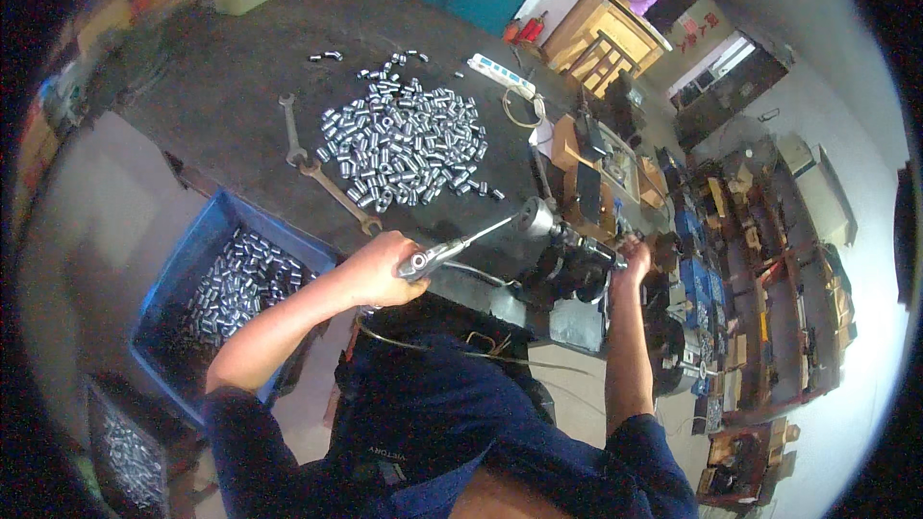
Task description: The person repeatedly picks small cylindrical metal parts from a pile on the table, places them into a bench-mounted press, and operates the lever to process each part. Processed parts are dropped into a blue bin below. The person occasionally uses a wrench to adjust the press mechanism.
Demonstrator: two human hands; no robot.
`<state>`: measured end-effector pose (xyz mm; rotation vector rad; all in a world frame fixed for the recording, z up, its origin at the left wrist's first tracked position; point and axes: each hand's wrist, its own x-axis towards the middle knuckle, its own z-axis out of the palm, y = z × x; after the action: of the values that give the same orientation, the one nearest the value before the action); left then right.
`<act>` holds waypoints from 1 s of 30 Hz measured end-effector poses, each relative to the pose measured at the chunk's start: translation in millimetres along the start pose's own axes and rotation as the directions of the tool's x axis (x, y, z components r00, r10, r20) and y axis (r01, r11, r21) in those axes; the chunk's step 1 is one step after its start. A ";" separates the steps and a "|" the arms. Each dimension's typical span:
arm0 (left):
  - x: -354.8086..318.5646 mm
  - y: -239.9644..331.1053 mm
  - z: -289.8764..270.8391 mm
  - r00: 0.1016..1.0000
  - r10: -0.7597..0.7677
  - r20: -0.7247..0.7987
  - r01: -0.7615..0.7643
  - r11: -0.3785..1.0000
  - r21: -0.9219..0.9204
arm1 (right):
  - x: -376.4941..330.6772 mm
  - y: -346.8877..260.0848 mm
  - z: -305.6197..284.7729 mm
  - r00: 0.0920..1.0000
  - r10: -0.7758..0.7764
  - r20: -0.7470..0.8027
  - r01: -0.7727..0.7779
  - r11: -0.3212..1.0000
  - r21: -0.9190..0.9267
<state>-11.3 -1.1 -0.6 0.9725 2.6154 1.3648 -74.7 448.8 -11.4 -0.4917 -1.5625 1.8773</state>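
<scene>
- Head view, left hand: fingers were wrapped around a silver air gun, its thin nozzle pointing up and right.
- Nozzle tip sat just beside the round metal chuck of a small machine; actual contact couldn't be confirmed.
- Right hand was at the outer end of the machine's bar, well apart from the left; whether it gripped or only touched couldn't be told.
- Loose metal sleeves lay piled on the dark worktop, beyond the chuck and to its left; more sat in the blue bin below the left forearm.
- Two open-ended wrenches lay end to end beside the pile, near side.
- Judgement: good handling here called for a steady left wrist, the tip lined up with the chuck face without knocking it, air directed away from the face and the loose pile, and right fingers clear of anything that turned.
</scene>
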 end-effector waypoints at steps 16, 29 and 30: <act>-5.3 18.1 -12.1 0.970 -0.124 -0.211 0.096 0.986 -0.136 | -160.8 -62.7 -30.8 0.788 -0.045 0.614 0.180 0.971 -0.159; 34.5 82.3 25.0 0.953 0.177 -0.245 -0.227 0.954 -0.194 | -211.0 -61.5 89.5 0.455 0.143 0.879 0.370 0.868 -0.332; 33.9 80.5 20.6 0.955 0.262 -0.141 -0.282 0.948 -0.147 | -190.1 -86.7 83.9 0.490 0.252 0.834 0.405 0.782 -0.474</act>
<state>8.9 65.9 55.5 1.3028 2.4656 1.7204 29.4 266.4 70.0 0.4395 -2.8872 1.4980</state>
